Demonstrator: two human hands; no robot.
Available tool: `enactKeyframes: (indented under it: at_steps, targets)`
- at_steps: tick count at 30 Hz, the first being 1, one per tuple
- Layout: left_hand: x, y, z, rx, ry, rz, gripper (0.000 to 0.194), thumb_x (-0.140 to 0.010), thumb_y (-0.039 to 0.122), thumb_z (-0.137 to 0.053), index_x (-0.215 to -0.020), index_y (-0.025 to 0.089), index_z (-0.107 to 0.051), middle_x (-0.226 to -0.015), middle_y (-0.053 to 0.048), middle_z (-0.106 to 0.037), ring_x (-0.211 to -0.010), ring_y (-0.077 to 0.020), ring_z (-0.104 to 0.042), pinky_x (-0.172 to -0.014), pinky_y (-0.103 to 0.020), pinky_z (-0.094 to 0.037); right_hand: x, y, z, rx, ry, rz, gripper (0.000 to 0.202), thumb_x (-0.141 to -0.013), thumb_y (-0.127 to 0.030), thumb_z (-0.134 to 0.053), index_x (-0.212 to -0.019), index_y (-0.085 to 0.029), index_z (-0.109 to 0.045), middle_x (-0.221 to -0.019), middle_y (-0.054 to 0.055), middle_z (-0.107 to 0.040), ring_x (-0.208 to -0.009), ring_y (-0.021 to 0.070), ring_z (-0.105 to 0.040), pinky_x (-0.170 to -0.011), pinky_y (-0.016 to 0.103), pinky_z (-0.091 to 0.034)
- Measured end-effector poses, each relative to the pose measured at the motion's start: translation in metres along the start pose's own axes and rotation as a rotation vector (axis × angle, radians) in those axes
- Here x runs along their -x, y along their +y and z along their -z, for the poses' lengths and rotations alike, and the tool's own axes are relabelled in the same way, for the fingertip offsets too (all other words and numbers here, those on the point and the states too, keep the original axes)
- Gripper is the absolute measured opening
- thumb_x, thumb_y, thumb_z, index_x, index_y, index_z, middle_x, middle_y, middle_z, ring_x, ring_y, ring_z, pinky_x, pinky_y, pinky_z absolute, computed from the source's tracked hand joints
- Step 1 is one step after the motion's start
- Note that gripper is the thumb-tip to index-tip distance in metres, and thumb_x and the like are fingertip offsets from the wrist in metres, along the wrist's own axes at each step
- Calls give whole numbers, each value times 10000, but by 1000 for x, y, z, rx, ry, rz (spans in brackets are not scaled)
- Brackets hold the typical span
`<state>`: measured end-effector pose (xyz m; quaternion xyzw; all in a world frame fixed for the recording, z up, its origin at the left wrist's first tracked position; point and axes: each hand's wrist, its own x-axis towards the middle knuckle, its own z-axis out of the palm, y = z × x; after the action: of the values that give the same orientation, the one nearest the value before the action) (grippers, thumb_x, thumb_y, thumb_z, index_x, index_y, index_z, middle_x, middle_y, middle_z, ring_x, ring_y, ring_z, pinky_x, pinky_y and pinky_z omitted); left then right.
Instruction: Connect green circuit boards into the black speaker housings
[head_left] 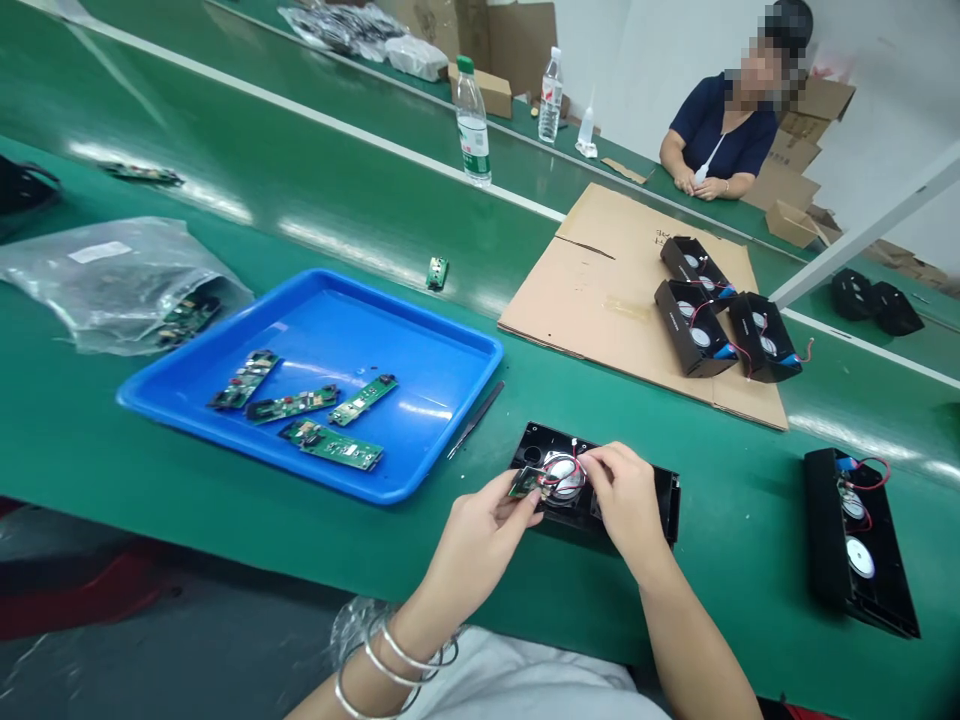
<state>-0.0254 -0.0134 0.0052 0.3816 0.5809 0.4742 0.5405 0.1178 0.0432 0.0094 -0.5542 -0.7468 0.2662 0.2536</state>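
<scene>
My left hand (487,530) pinches a small green circuit board (527,483) over the left part of an open black speaker housing (551,438). Inside that housing a round silver speaker (566,480) shows, with red and black wires across it. My right hand (624,492) is closed at the fingertips on the thin wires (576,458), just above the speaker. Its palm covers part of the housing's right half. Left of the housing, a pair of tweezers (476,420) lies beside a blue tray (420,330) that holds several green circuit boards (334,446).
Several black housings (694,330) stand on a cardboard sheet (585,270); another housing (855,540) is at the right. A plastic bag (120,275) of boards lies left. Behind are a small board (437,272), bottles (472,130) and a seated person (720,130).
</scene>
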Motion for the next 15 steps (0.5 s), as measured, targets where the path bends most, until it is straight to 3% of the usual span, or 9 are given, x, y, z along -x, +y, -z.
enactKeyframes:
  at_steps: [2, 4, 7, 10, 12, 15]
  targets:
    - [2, 0, 3, -8, 2, 15, 271, -723, 348, -576, -898, 147, -625, -863, -52, -730, -810, -258, -689, -701, -385, -614, -5, -4, -5, 156, -40, -19, 136, -818, -181, -521, -763, -173, -646, -799, 70, -632, -715, 195, -603, -650, 305, -469]
    - [3, 0, 4, -34, 3, 16, 263, -723, 356, -574, -886, 155, -619, -865, -50, -731, -804, -257, -690, -699, -385, -613, -7, -3, -7, 167, -63, -29, 134, -796, -154, -528, -766, -166, -658, -832, 87, -640, -736, 209, -609, -667, 324, -470]
    - [4, 0, 3, -74, 16, 21, 242, -727, 358, -571, -865, 163, -611, -877, -49, -730, -777, -248, -694, -688, -374, -614, -2, 12, 1, -181, -58, -103, 129, -786, -204, -540, -788, -167, -664, -829, 73, -652, -655, 166, -610, -598, 284, -481]
    - [3, 0, 0, -76, 4, 39, 234, -727, 355, -576, -853, 160, -604, -858, -50, -733, -782, -249, -696, -690, -366, -613, 10, 31, 18, -561, -144, -229, 189, -754, -322, -588, -806, -163, -677, -702, 40, -646, -521, 132, -579, -466, 242, -458]
    - [2, 1, -4, -70, -12, 43, 220, -720, 353, -583, -825, 161, -606, -822, -47, -738, -786, -255, -696, -699, -372, -611, 19, 37, 27, -643, -201, -203, 193, -747, -338, -604, -776, -170, -693, -685, 33, -641, -542, 131, -585, -484, 240, -470]
    - [-2, 0, -12, -66, -36, 36, 205, -711, 352, -590, -798, 168, -616, -804, -41, -741, -776, -258, -699, -699, -376, -611, 29, 33, 28, -535, -209, -39, 145, -784, -280, -590, -782, -197, -709, -774, 36, -648, -669, 139, -601, -589, 255, -489]
